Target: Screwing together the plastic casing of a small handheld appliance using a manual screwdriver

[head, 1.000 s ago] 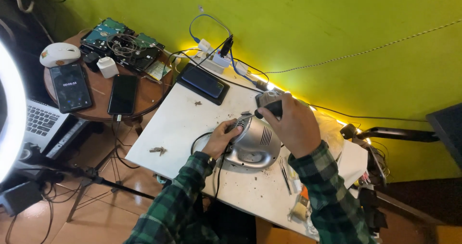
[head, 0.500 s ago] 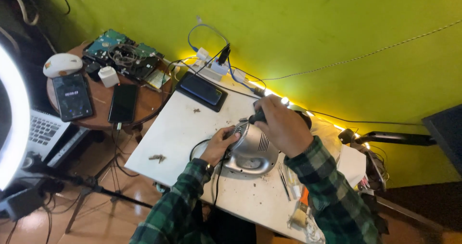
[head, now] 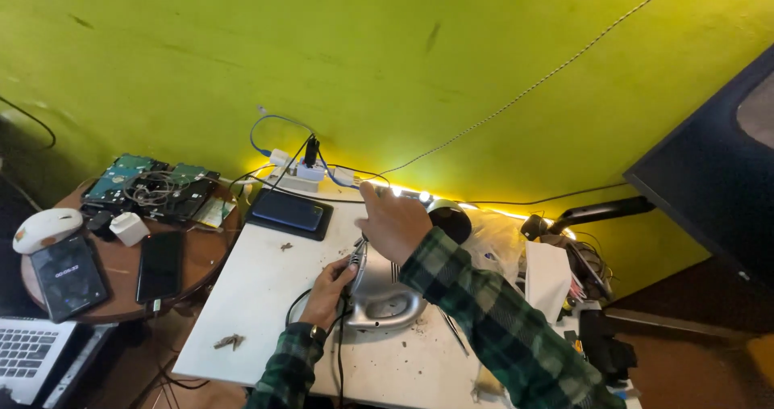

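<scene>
A silver clothes iron [head: 385, 300] lies on the white table [head: 250, 296], with its black cord looping off the near edge. My left hand [head: 326, 290] grips the iron's left edge, fingers curled by a thin metallic tool [head: 357, 253] that stands between my two hands. Above the iron's far end is my right hand [head: 393, 222], raised, back to the camera, fingers pointing left toward the white power strip [head: 302, 175]. Its palm is hidden, so anything in it cannot be seen.
A dark tablet [head: 289, 213] lies at the table's far left corner. A round wooden table [head: 205, 252] on the left carries phones, circuit boards and a white mouse. A laptop [head: 28, 351] sits at bottom left. Clutter and a black lamp arm [head: 601, 211] lie to the right.
My right hand has lifted off the iron and moved left toward the power strip. The dark part it held a second ago is no longer visible. My left hand stays at the iron.
</scene>
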